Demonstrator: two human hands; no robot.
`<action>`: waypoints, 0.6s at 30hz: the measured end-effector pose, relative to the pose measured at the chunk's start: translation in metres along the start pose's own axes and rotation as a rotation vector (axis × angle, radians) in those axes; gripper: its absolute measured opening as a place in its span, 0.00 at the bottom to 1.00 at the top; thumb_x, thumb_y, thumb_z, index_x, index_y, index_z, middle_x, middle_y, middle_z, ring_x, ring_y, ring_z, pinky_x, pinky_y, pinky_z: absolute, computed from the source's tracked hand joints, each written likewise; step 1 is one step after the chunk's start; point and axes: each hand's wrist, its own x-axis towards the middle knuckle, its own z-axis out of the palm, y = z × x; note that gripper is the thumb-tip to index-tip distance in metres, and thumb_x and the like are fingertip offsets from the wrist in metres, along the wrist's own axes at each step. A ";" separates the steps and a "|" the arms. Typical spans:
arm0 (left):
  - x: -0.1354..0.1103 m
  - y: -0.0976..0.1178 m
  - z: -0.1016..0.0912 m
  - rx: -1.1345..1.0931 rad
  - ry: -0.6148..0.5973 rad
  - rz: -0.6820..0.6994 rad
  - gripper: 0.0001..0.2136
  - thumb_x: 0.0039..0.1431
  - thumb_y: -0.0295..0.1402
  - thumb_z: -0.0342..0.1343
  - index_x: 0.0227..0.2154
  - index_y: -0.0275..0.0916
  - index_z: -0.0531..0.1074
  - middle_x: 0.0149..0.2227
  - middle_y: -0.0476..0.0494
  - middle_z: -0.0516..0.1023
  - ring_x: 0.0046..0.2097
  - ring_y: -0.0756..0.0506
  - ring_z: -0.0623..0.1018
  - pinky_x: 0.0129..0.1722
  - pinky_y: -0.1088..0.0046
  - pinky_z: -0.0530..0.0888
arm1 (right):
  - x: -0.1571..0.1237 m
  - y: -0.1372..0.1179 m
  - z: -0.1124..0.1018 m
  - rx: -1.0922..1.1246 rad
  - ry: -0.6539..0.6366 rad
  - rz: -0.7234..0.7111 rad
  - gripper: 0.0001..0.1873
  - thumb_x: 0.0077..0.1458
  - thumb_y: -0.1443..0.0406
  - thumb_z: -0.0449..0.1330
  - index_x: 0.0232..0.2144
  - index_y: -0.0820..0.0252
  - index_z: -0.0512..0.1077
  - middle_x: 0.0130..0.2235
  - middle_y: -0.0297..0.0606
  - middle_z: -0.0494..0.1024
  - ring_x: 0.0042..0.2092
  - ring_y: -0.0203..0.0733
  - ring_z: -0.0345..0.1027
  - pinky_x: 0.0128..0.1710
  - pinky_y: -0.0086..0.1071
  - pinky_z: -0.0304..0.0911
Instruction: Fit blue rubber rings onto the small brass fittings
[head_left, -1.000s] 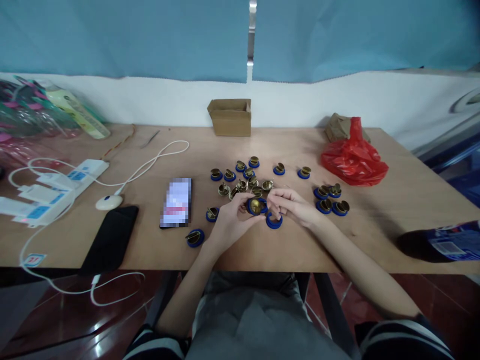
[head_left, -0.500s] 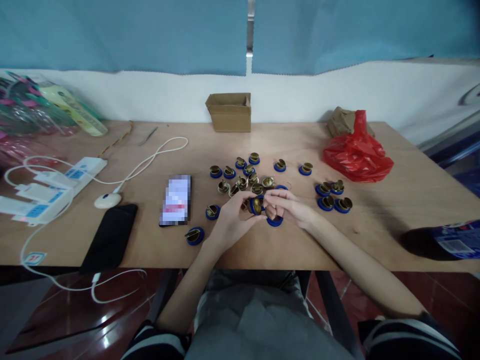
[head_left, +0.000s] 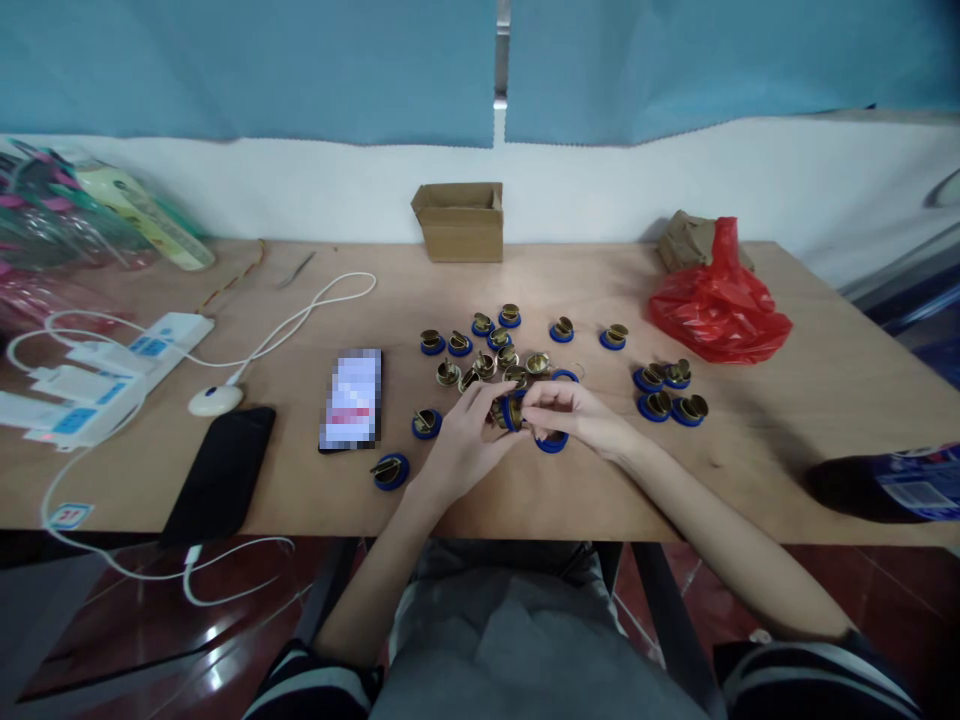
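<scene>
Over the middle of the desk, my left hand [head_left: 471, 432] grips a round gold metal piece with a blue ring [head_left: 513, 411] between thumb and fingers. My right hand [head_left: 576, 415] pinches at its right side; its fingertips partly hide the piece. Beneath the right hand lies a loose blue ring [head_left: 553, 443], and another blue ring [head_left: 565, 376] shows just behind it. Gold metal pieces with pale rims [head_left: 484, 366] lie close beyond my hands. Several ringed pieces [head_left: 433, 342] stand around them, with a cluster of similar pieces [head_left: 655, 404] to the right.
A cardboard box [head_left: 463, 225] stands at the wall. On the right are a red plastic bag [head_left: 721, 310] and a lying dark bottle [head_left: 885, 485]. To the left are a lit phone [head_left: 352, 400], a black phone [head_left: 221, 475], a power strip [head_left: 112, 375] with white cables, and plastic bottles [head_left: 142, 215].
The held piece has turned, its gold face now more sideways. My right fingertips have closed in against its side. The pieces on the desk stay where they were.
</scene>
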 end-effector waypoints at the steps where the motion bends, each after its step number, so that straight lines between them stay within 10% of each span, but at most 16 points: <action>1: 0.000 0.000 0.000 0.006 0.007 0.012 0.26 0.53 0.28 0.71 0.54 0.43 0.68 0.49 0.41 0.77 0.51 0.42 0.80 0.51 0.63 0.79 | 0.000 0.000 0.001 -0.018 -0.003 -0.008 0.17 0.52 0.54 0.72 0.32 0.60 0.73 0.27 0.29 0.75 0.27 0.30 0.67 0.30 0.26 0.65; 12: 0.000 -0.002 0.000 0.015 0.089 0.044 0.18 0.58 0.27 0.66 0.48 0.42 0.68 0.47 0.42 0.75 0.50 0.43 0.79 0.50 0.63 0.79 | -0.001 0.007 0.005 -0.597 0.068 -0.426 0.10 0.62 0.58 0.64 0.32 0.57 0.75 0.50 0.43 0.72 0.48 0.42 0.71 0.42 0.34 0.70; 18: -0.002 -0.003 0.002 -0.023 0.055 0.071 0.17 0.62 0.31 0.64 0.50 0.42 0.66 0.49 0.40 0.77 0.53 0.42 0.79 0.53 0.60 0.78 | 0.000 0.007 0.008 -0.648 0.141 -0.484 0.11 0.63 0.57 0.63 0.32 0.56 0.74 0.42 0.41 0.78 0.42 0.42 0.73 0.43 0.36 0.70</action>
